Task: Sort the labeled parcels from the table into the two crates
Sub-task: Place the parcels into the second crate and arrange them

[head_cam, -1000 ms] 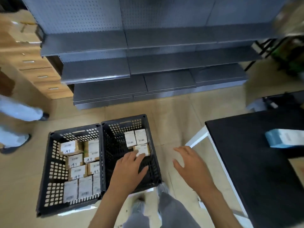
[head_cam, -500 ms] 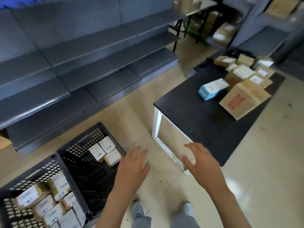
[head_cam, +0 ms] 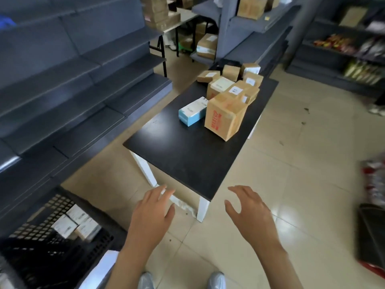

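A black table [head_cam: 187, 155] stands ahead of me with several labeled parcels at its far end. Nearest are a large brown carton with red print [head_cam: 225, 119] and a blue-and-white box [head_cam: 192, 111]; smaller brown boxes [head_cam: 235, 84] are piled behind them. At the lower left, a black crate [head_cam: 62, 255] holds a few white-labeled parcels [head_cam: 75, 224]. My left hand [head_cam: 153, 215] and my right hand [head_cam: 248, 213] hover empty, fingers spread, just short of the table's near edge.
Grey metal shelving [head_cam: 73, 84] runs along the left. More shelves with boxes and goods [head_cam: 354, 49] stand at the back and right. A dark bin [head_cam: 373, 236] and red-white packaging [head_cam: 375, 180] sit at the right edge. My shoes [head_cam: 216, 280] show on the tiled floor.
The view has swung from the crates to the table. My left hand has left the right crate, and both empty hands now reach toward the table.
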{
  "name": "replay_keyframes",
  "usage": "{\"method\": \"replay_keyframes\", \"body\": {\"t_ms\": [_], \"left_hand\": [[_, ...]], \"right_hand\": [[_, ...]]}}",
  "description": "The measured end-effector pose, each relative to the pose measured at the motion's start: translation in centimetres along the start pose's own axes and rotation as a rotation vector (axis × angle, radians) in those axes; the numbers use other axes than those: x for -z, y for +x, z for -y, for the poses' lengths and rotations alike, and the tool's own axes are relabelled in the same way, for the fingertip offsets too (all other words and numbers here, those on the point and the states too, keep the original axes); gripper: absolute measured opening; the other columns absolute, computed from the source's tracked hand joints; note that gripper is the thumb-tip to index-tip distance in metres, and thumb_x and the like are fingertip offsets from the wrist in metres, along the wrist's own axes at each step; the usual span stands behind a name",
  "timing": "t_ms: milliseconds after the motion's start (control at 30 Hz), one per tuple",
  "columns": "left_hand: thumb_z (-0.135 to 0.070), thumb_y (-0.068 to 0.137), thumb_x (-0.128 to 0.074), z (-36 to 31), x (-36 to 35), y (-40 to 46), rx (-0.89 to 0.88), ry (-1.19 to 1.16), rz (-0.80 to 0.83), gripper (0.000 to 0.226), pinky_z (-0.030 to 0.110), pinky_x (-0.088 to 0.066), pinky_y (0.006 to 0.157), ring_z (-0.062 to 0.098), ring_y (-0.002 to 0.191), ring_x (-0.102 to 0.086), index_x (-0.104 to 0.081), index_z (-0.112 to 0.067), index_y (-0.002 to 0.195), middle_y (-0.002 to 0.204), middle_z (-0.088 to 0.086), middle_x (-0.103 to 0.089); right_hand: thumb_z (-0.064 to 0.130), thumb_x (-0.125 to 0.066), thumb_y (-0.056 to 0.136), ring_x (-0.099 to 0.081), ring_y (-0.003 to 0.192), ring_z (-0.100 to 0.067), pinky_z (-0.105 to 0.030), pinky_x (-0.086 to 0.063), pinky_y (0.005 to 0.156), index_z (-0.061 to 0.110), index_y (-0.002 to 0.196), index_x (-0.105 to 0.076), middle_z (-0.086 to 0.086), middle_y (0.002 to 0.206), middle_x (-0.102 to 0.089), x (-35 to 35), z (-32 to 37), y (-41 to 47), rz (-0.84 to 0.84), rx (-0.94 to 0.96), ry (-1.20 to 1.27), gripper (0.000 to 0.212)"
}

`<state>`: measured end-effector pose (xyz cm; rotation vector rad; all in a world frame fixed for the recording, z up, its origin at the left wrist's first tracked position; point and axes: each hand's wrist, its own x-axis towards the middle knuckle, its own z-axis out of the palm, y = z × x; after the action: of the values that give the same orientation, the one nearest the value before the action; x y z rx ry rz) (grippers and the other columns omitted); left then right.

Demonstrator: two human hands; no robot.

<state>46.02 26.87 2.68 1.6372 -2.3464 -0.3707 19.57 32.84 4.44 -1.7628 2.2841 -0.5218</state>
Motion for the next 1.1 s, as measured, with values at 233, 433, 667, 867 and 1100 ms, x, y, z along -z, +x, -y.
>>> {"method": "replay_keyframes", "body": {"t_ms": [233, 433, 667, 867, 1100], "left_hand": [[-0.037, 0.101, -0.057, -8.3, -2.4, 4.5, -0.021, 0.007, 0.039, 0.046, 0.042, -0.05, 0.104, 0.017, 0.138, -0.049, -0.055, -0.031, 0.147, 0.151, -0.005, -0.052], [-0.035, 0.099, -0.061, -11.5, -4.1, 9.4, -0.067, 0.017, 0.05, 0.043, 0.042, -0.054, 0.1, 0.017, 0.132, -0.054, -0.061, -0.029, 0.141, 0.145, -0.005, -0.058], [-0.036, 0.103, -0.055, -14.3, -6.5, 18.6, -0.044, 0.016, 0.054, 0.041, 0.041, -0.048, 0.102, 0.015, 0.139, -0.049, -0.058, -0.03, 0.143, 0.15, -0.007, -0.053], [-0.039, 0.104, -0.053, -16.9, -8.1, 28.2, 0.027, -0.018, 0.061, 0.044, 0.037, -0.047, 0.103, 0.014, 0.142, -0.044, -0.053, -0.033, 0.148, 0.154, -0.007, -0.05], [-0.034, 0.1, -0.062, -21.2, -9.4, 36.7, 0.007, -0.036, 0.072, 0.04, 0.037, -0.051, 0.093, 0.016, 0.131, -0.054, -0.06, -0.027, 0.14, 0.143, -0.006, -0.059]], "right_hand": [[0.044, -0.063, 0.094, -0.063, 0.111, -0.014, -0.036, -0.056, 0.087, 0.032, 0.13, -0.062, 0.015, 0.127, -0.06, 4.2, -8.3, 0.7, -0.035, -0.089, 0.034, 0.038], [0.044, -0.064, 0.094, -0.065, 0.107, -0.015, -0.035, -0.055, 0.082, 0.033, 0.127, -0.063, 0.016, 0.123, -0.061, 5.4, -11.9, 4.9, -0.027, -0.128, 0.034, 0.035], [0.045, -0.057, 0.099, -0.065, 0.108, -0.012, -0.029, -0.053, 0.083, 0.034, 0.129, -0.062, 0.017, 0.127, -0.061, 6.7, -15.0, 14.6, 0.025, -0.089, -0.015, 0.033], [0.046, -0.061, 0.095, -0.064, 0.111, -0.013, -0.031, -0.055, 0.086, 0.031, 0.127, -0.065, 0.014, 0.129, -0.061, 8.4, -18.2, 23.0, 0.024, -0.105, -0.094, 0.035], [0.049, -0.057, 0.097, -0.062, 0.113, -0.008, -0.026, -0.051, 0.088, 0.034, 0.129, -0.063, 0.019, 0.129, -0.06, 10.2, -22.4, 30.2, 0.039, -0.139, -0.083, 0.036]]}}
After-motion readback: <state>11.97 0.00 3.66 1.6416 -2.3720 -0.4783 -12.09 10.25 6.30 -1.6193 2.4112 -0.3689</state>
